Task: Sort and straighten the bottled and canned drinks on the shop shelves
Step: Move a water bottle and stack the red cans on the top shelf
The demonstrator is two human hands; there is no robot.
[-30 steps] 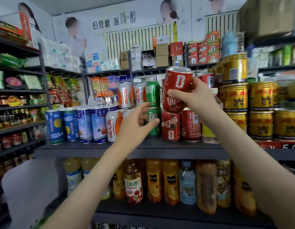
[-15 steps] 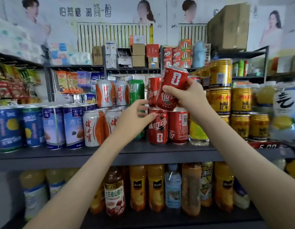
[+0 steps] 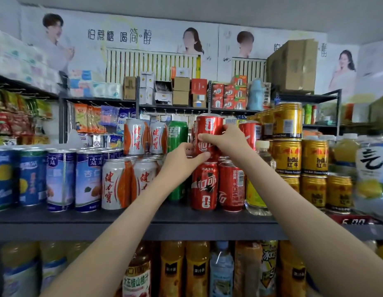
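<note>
Both your hands grip one red cola can: right hand wrapped around its side, left hand closed at its base, directly above the lower red can on the shelf.

So all you get of the person here is two arms coming up from the bottom of the frame. Both forearms are bare the whole visible length, no sleeve edge or cuff showing anywhere before they run out of the picture. The left hand has no ring, watch or bracelet that I can make out, and no glove. Same deal for the right hand: bare, wrist plain, nothing strapped on. Nails look short and unpainted where the fingers show, though it's a bit soft to be sure.
</note>
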